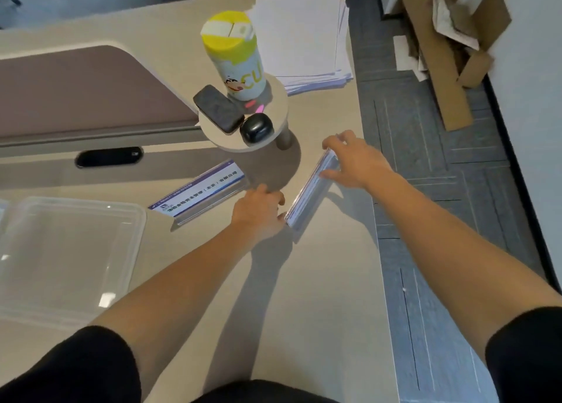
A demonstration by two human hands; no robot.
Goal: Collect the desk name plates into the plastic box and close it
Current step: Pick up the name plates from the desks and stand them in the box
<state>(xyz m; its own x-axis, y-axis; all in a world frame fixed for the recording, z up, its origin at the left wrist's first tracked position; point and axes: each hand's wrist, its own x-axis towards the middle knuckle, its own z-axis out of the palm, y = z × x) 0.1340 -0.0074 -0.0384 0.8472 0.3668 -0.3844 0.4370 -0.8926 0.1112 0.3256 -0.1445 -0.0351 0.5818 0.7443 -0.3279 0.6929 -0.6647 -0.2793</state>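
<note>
Two clear desk name plates stand on the beige desk. One name plate (310, 190) runs diagonally at mid-right; my right hand (355, 162) grips its far end and my left hand (258, 211) holds its near end. The other name plate (200, 191), with a blue and white printed card, stands just left of my left hand, untouched. A clear plastic piece, lid or box (70, 256), lies flat at the left; which of the two I cannot tell.
A small round shelf (279, 104) holds a yellow-lidded cup (234, 56), a dark phone (217, 109) and a black earbud case (257, 127). A paper stack (301, 35) lies behind. The desk edge (374, 220) drops to grey carpet at right.
</note>
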